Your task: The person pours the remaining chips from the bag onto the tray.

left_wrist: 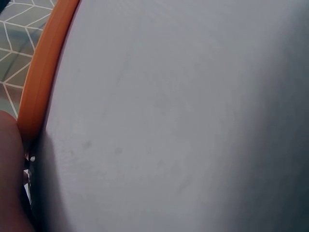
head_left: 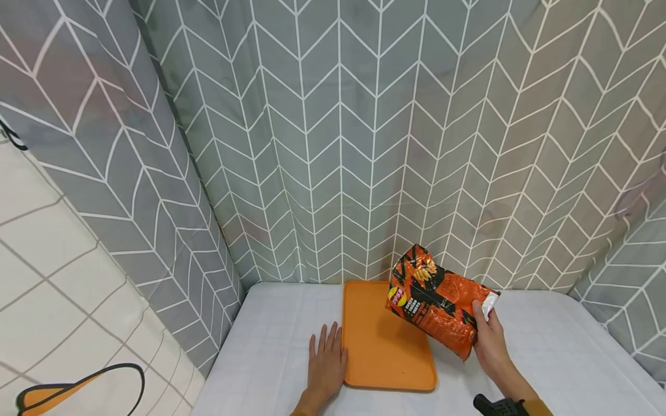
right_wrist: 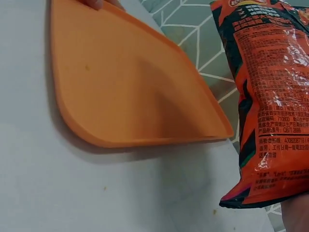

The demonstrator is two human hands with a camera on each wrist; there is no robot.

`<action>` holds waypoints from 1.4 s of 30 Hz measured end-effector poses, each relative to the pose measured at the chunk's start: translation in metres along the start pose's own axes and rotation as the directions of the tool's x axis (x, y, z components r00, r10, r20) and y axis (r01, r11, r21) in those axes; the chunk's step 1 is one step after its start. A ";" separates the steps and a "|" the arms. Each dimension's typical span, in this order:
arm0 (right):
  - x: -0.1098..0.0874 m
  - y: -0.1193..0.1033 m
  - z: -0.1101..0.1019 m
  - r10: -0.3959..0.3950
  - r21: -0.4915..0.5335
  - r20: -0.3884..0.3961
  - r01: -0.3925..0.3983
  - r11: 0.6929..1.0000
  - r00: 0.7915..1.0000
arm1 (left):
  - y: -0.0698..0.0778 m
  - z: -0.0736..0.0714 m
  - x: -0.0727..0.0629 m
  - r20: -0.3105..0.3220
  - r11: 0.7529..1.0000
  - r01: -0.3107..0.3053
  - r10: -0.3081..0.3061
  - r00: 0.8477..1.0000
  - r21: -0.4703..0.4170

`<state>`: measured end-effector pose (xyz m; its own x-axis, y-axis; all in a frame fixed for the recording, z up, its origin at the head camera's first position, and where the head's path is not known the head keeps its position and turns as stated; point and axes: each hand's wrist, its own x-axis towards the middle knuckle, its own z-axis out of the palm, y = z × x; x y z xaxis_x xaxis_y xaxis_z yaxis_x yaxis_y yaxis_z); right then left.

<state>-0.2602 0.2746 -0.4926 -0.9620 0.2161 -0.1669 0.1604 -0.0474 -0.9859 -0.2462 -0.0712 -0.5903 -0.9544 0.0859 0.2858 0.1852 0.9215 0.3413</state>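
Note:
An orange and black bag of chips [head_left: 442, 300] is held up by my right hand [head_left: 491, 341], which pinches its lower right end in the head view. The bag hangs tilted over the right part of an orange tray [head_left: 385, 367]. Printed text covers the back of the bag [right_wrist: 280, 106] in the right wrist view. My left hand [head_left: 328, 364] lies flat on the table with straight fingers, its thumb side against the tray's left edge. In the left wrist view the tray's rim [left_wrist: 41, 72] runs along the upper left.
A white-covered table [head_left: 270, 341] lies under the tray. Grey curtains with white chevrons [head_left: 359, 144] hang behind it. White tiled floor [head_left: 67, 277] and an orange item with a black strap [head_left: 62, 396] show at the left. Small crumbs [right_wrist: 215, 211] dot the tabletop.

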 end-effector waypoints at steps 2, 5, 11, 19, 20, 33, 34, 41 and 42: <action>0.001 -0.002 -0.002 -0.041 -0.080 -0.025 0.039 0.996 0.999 | 0.002 -0.001 0.001 0.013 1.000 0.003 -0.003 1.000 -0.001; 0.002 -0.003 -0.004 -0.116 -0.264 -0.076 0.093 0.960 0.990 | 0.004 -0.004 0.001 0.042 1.000 0.012 -0.012 0.999 0.005; 0.003 -0.007 -0.004 -0.137 -0.287 -0.073 0.110 0.952 0.988 | 0.003 -0.003 0.000 0.043 1.000 0.016 -0.017 0.999 0.027; 0.002 -0.011 -0.002 -0.174 -0.498 -0.027 0.137 0.856 0.984 | 0.002 -0.003 0.000 0.069 0.999 0.030 -0.031 0.997 0.022; 0.001 -0.011 -0.002 -0.167 -0.507 -0.026 0.131 0.852 0.986 | 0.002 -0.003 -0.001 0.070 0.999 0.030 -0.031 0.997 0.020; 0.001 -0.015 0.003 -0.107 -0.445 0.006 0.099 0.890 0.994 | 0.003 -0.005 -0.001 0.049 0.999 0.017 -0.019 0.999 0.037; 0.001 -0.014 0.003 -0.096 -0.439 0.008 0.090 0.894 0.995 | 0.002 -0.004 -0.001 0.050 0.999 0.019 -0.020 0.999 0.038; 0.002 -0.021 0.003 -0.064 -0.259 0.027 0.069 0.963 0.998 | -0.003 0.004 -0.001 -0.006 0.999 -0.004 0.004 1.000 0.039; 0.002 -0.022 0.003 -0.078 -0.285 0.029 0.083 0.955 0.996 | -0.004 0.006 0.000 -0.013 0.999 -0.006 0.006 1.000 0.045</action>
<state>-0.2664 0.2733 -0.4713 -0.9776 0.1909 -0.0887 0.1358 0.2503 -0.9586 -0.2481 -0.0730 -0.5968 -0.9501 0.0870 0.2995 0.1800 0.9372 0.2988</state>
